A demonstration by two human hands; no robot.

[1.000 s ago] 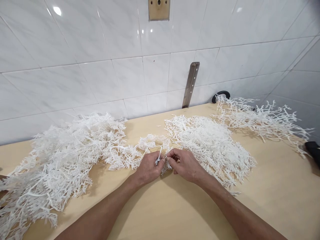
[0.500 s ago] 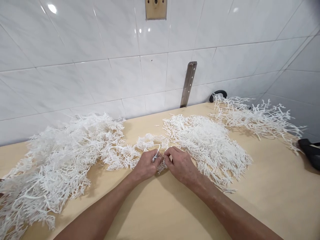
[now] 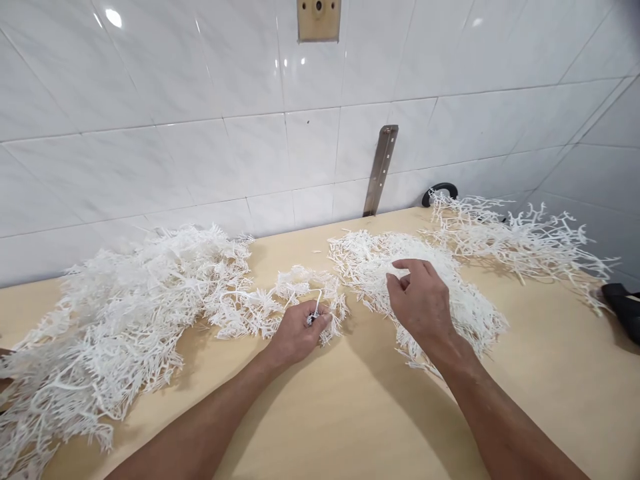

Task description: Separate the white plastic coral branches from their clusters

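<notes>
My left hand (image 3: 301, 331) is closed around a white branched plastic piece (image 3: 319, 301), whose curved stem sticks up above the fingers. Most of that piece is hidden in the fist. Over a pile of short white plastic sticks (image 3: 470, 320) hangs my right hand (image 3: 423, 300), its thumb and index finger apart and nothing visible between them. Small white branched bits (image 3: 250, 313) lie just behind and left of my left hand. A large tangled heap of white branched plastic pieces (image 3: 135, 313) spreads across the left of the table.
Bare, larger white branched stems (image 3: 520, 233) lie at the back right of the wooden table (image 3: 320, 427). Near them are a black ring-shaped object (image 3: 440, 192) and a black object (image 3: 623, 310) at the right edge. A metal strip (image 3: 381, 170) stands against the tiled wall (image 3: 200, 160).
My right hand has left my left hand, moving right over the stick pile, and its thumb and index finger have parted. My left hand stays in place, still holding the branched piece.
</notes>
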